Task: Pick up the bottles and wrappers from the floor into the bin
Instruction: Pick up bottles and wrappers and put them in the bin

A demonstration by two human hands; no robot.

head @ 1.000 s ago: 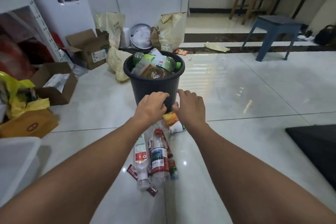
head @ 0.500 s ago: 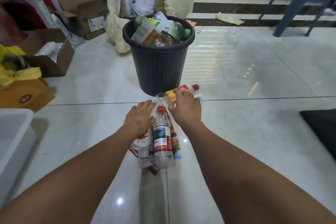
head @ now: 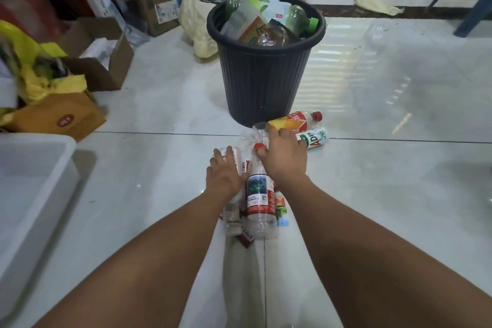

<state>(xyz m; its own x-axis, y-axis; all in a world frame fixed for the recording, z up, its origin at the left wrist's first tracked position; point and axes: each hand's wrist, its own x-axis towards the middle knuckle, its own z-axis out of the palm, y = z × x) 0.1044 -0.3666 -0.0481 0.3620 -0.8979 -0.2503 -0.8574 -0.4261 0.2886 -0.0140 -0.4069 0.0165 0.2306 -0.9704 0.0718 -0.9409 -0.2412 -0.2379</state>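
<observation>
Nearest us lie a red wrapper (head: 246, 238) and the red-labelled bottle (head: 259, 194), long axis running 6 to 12 o'clock, red cap (head: 257, 146) toward 12; its print is too small to read. The left hand (head: 223, 173) rests flat, fingers straight, on a clear bottle (head: 231, 214) at 9 o'clock of it. The right hand (head: 283, 160), nearer the cap, spreads palm-down; whether it grips, we cannot tell. At its 1 o'clock lie an orange-labelled bottle (head: 295, 121) and one reading "AD" (head: 314, 138). The bin (head: 263, 82) stands at 12.

Even indoor light, soft glare on the glossy floor (head: 372, 88), blurred, bowed edges at left
</observation>
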